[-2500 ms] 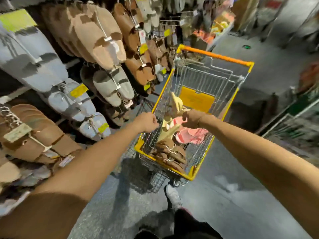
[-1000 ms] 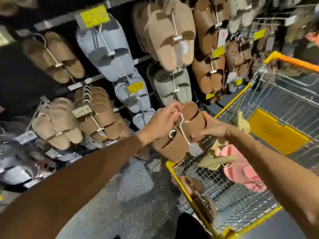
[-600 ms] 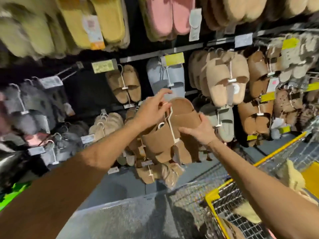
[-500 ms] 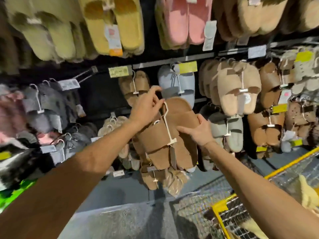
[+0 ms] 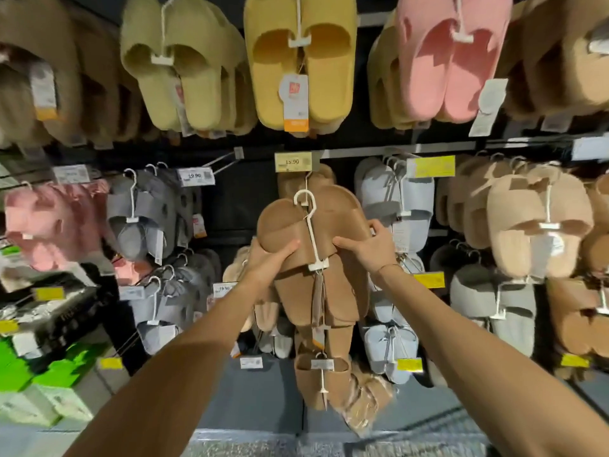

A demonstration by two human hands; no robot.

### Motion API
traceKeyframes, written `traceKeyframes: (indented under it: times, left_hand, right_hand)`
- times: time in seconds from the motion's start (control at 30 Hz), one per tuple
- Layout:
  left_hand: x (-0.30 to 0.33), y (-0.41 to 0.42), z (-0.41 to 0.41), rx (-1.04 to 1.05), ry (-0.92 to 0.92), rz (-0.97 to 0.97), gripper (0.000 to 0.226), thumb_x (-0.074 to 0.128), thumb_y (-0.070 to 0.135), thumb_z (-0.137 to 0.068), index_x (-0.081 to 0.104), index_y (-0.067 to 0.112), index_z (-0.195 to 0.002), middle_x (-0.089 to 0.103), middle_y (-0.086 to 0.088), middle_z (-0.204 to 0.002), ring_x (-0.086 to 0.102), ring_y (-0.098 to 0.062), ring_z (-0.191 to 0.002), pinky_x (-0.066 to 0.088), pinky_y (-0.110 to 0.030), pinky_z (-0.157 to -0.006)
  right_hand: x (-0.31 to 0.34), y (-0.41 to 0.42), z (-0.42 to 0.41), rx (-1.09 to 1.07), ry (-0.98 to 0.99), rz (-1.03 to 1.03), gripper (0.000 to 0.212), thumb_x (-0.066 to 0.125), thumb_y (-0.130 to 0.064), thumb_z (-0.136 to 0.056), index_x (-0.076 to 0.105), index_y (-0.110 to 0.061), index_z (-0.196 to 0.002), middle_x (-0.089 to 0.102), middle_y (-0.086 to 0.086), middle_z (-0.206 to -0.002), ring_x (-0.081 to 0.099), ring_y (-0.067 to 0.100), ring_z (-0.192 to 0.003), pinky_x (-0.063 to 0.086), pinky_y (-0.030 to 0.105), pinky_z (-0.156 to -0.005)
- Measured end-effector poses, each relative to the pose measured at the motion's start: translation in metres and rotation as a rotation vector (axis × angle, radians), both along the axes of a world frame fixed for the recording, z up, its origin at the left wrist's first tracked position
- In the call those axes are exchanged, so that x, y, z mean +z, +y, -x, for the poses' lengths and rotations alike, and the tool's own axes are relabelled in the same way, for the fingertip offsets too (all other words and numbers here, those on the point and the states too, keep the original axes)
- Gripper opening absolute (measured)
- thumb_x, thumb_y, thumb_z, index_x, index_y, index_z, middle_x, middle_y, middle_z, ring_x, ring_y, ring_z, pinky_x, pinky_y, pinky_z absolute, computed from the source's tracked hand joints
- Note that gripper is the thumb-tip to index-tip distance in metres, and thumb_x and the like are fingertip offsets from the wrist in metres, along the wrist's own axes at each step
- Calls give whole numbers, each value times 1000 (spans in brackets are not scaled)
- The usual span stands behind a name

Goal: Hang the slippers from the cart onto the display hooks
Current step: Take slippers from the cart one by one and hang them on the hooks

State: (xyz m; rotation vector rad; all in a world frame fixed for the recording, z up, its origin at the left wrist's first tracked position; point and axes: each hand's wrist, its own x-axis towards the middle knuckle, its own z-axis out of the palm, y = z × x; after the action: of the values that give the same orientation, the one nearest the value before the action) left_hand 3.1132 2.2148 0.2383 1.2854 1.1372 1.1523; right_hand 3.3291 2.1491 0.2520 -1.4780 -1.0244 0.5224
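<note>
Brown slippers [image 5: 316,245] on a white hanger [image 5: 311,232] are held up against the display wall, just below a price tag [image 5: 292,162] reading 15.90. The left hand [image 5: 270,258] grips the left slipper's edge, thumb across its sole. The right hand [image 5: 369,245] clasps the right slipper's edge.

Green and white boxes [image 5: 36,384] are stacked at seven o'clock beside a dark box [image 5: 56,311] carrying yellow labels. Grey speckled floor [image 5: 329,446] runs along six o'clock, below the display.
</note>
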Motion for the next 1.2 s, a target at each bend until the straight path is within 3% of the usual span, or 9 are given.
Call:
traceKeyframes:
  times: [0.13, 0.27, 0.43, 0.63, 0.8, 1.0, 1.13, 1.2]
  left_hand:
    - [2, 34, -11, 53, -13, -21, 113, 90, 63, -44, 41, 24, -138, 63, -1, -121, 64, -22, -108, 57, -49, -95]
    - [11, 65, -18, 57, -25, -140, 110, 90, 60, -50, 39, 25, -141, 60, 2, -124, 62, -19, -112, 56, -46, -97]
    - [11, 99, -18, 86, -65, -192, 97, 91, 53, -62, 41, 25, -140, 60, 6, -122, 61, -15, -112, 56, -41, -97]
    - [8, 148, -21, 77, -71, -220, 90, 89, 47, -69, 40, 23, -141, 59, 5, -120, 62, -14, -109, 58, -42, -95]
    - [2, 195, -29, 67, -22, -211, 103, 90, 53, -62, 36, 24, -145, 60, 5, -121, 62, -17, -110, 56, -45, -97]
    - [-11, 250, -47, 53, 15, -219, 90, 86, 49, -71, 36, 24, -141, 60, 4, -122, 63, -19, -111, 55, -43, -99]
    - [-17, 280, -61, 55, 25, -227, 82, 83, 41, -79, 31, 27, -142, 59, 0, -127, 62, -23, -115, 57, -39, -95]
    - [-21, 290, -67, 19, 126, -307, 85, 76, 32, -88, 21, 34, -152, 52, 1, -132, 58, -21, -117, 58, -25, -81]
  right_hand:
    - [-3, 35, -2, -5, 88, 51, 57, 91, -37, -63, 55, -13, -100, 65, 2, -93, 62, 16, -81, 46, 25, -59]
    - [1, 66, -8, 17, 169, -52, 60, 95, -37, -56, 58, -17, -100, 70, 1, -96, 69, 21, -89, 60, 39, -75]
    - [4, 100, -12, 52, 127, -98, 61, 93, -42, -58, 55, -25, -103, 67, -4, -102, 67, 18, -95, 59, 39, -84]
    - [0, 148, -14, 34, 139, -98, 72, 92, -56, -47, 53, -30, -103, 67, 0, -106, 68, 23, -95, 60, 47, -83]
    - [-10, 185, -19, 1, 133, -58, 75, 90, -54, -54, 52, -24, -111, 63, -2, -107, 65, 22, -96, 58, 49, -87]
    - [-20, 227, -28, -48, 119, -47, 74, 89, -51, -63, 48, -22, -118, 60, 1, -111, 62, 21, -98, 57, 46, -88]
    - [-26, 252, -35, -67, 151, -11, 88, 88, -60, -56, 45, -22, -123, 61, 2, -115, 63, 23, -99, 58, 48, -87]
    - [-27, 261, -37, -93, 146, -1, 88, 86, -61, -60, 44, -21, -127, 59, 3, -119, 62, 21, -101, 57, 45, -89]
